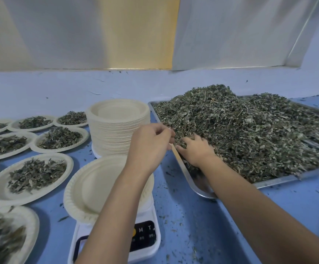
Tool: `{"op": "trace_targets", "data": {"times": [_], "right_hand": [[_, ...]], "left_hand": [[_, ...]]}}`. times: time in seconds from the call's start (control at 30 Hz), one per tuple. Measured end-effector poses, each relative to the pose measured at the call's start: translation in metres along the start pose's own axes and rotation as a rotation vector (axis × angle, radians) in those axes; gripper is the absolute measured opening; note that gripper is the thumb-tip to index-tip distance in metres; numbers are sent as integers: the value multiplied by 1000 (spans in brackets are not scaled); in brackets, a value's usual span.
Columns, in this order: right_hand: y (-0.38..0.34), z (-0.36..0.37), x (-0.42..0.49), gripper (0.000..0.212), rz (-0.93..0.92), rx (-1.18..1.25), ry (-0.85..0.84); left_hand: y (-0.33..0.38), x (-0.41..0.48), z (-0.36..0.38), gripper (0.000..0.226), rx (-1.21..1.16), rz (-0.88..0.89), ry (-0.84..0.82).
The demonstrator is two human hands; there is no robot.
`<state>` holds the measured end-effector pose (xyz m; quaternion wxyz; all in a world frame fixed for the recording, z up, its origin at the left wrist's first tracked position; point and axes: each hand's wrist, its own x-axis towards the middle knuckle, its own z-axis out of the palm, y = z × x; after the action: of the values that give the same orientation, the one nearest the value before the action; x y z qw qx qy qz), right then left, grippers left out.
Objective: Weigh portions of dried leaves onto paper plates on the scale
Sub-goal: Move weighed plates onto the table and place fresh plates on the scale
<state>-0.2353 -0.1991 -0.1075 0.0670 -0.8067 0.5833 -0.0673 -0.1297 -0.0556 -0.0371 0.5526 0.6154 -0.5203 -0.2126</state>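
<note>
A big heap of dried leaves (250, 130) fills a metal tray (191, 185) on the right. My right hand (194, 149) is dug into the near-left edge of the heap, fingers curled round leaves. My left hand (151, 143) hovers at the tray's left rim with its fingers curled; whether it holds leaves is hidden. An empty paper plate (94, 187) sits on the white scale (145, 242), partly covered by my left forearm. The scale's display is mostly hidden by that arm.
A tall stack of empty paper plates (116, 126) stands behind the scale. Several plates filled with leaves (35, 174) lie over the blue table (202, 216) at the left. Loose leaf crumbs dot the table. A blue wall rises behind.
</note>
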Motion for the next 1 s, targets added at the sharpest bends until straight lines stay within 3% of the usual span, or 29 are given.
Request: {"op": "trace_targets", "data": {"times": [0.37, 0.53, 0.73, 0.87, 1.0], "right_hand": [[1, 1, 2, 30, -76, 71, 61], [13, -10, 2, 32, 23, 455, 188], [20, -24, 1, 38, 220, 1084, 275], [19, -27, 0, 40, 313, 1449, 231], [20, -32, 2, 39, 297, 1614, 291]], "left_hand": [[-5, -2, 4, 27, 30, -52, 11], [-6, -1, 18, 26, -112, -202, 61], [0, 20, 61, 13, -558, -536, 33], [0, 31, 81, 17, -575, -600, 39], [-8, 33, 91, 45, -698, -652, 41]]}}
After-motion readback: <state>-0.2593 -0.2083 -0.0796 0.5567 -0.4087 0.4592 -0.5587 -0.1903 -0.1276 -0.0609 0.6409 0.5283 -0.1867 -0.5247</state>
